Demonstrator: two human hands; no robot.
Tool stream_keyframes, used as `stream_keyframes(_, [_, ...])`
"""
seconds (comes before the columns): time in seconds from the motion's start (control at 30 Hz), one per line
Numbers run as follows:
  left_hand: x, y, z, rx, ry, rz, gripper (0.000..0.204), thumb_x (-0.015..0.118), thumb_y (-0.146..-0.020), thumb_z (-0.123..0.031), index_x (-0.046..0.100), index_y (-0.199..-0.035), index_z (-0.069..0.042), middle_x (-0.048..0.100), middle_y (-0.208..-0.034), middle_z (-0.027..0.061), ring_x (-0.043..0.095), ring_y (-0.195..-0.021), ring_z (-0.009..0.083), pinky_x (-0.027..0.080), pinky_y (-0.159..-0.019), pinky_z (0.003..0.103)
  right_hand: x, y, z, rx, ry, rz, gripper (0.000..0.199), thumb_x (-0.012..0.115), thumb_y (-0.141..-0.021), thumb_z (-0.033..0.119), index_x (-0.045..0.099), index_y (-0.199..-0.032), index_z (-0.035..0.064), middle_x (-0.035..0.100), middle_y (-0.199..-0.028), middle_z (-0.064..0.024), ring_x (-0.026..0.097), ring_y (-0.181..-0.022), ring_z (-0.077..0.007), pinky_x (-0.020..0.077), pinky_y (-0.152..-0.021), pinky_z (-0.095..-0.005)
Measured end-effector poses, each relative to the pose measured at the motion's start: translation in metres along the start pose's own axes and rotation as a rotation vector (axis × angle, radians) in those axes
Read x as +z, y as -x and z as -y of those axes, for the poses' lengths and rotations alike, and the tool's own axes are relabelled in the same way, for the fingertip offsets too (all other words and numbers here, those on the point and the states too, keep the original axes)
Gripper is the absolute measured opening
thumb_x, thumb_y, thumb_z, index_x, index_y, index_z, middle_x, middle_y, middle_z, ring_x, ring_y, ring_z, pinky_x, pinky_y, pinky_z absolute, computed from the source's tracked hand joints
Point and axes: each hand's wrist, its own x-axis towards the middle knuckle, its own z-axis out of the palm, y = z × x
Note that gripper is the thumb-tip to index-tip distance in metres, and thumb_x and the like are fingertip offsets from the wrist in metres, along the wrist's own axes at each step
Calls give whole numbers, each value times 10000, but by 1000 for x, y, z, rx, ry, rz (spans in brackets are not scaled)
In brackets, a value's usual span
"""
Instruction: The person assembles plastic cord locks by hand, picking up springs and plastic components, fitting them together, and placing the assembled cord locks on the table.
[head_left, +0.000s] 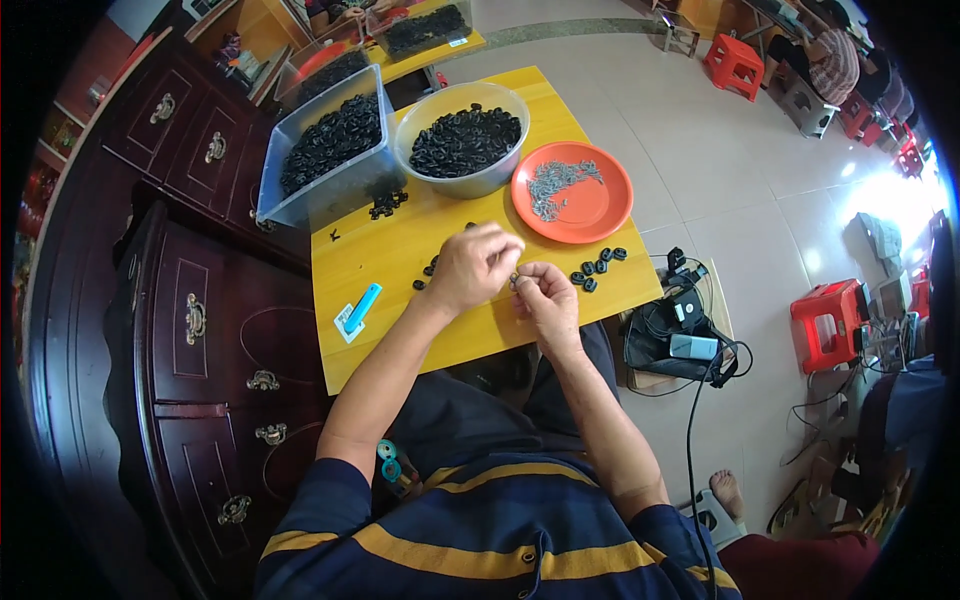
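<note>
Above the near part of the yellow table (380,255), my two hands are close together. My left hand (472,266) is closed, its fingers curled and thumb drawn in; whatever it may hold is hidden. With thumb and forefinger my right hand (548,303) pinches a tiny piece, too small to name. Several black oval plastic parts (601,267) lie right of my right hand, and a few more black parts (430,268) sit partly hidden behind my left. An orange plate (590,215) beyond my right hand holds small grey metal pieces (556,183).
A translucent round tub (408,160) and a bluish bin (290,207), both full of black parts, stand at the far side. A light-blue-handled tool (361,308) lies at left. Dark wooden cabinets (170,340) flank the table; a bag with cables (650,340) sits at right.
</note>
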Motion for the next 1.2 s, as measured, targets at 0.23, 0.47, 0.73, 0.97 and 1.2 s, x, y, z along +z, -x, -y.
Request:
stream_keyframes(0.23, [51,-71,36,61,-248,45,97,674,-832,-146,731,-880,-85,689,-869,124,678,-803,335,540,-717,440,3,6,-12,-204,437,40,123,605,-955,63,676,-1011,-20,614,-721,18,562,-625,-39,469,-585,-215])
stream_keyframes(0.47, [82,-97,47,-62,-352,195,141,655,-837,-223,751,-878,-128,708,-898,96,687,-844,322,555,-765,465,1,4,-12,-307,517,41,102,629,-946,57,677,-993,-20,618,-712,15,560,-604,-41,462,-568,-216])
stream_keyframes(0.73, [93,-110,47,-58,-517,287,142,606,-820,-158,723,-844,-83,711,-889,124,697,-849,318,561,-755,465,5,4,-13,-309,495,28,113,682,-932,51,671,-1026,-10,623,-730,19,547,-601,-35,466,-568,-204])
stream_keyframes(0.97, [89,-115,37,-13,-612,446,182,584,-800,-135,680,-901,-18,703,-879,170,696,-829,346,564,-734,471,5,6,-10,-299,519,34,112,696,-915,53,669,-1010,0,643,-785,-32,603,-663,-78,501,-625,-232])
stream_keyframes(1.2, [83,-102,38,46,-277,114,120,598,-806,-108,591,-893,-25,691,-846,185,690,-789,378,560,-716,482,6,7,-5,-291,578,25,107,689,-913,66,665,-1003,15,659,-830,-86,640,-700,-141,523,-667,-276])
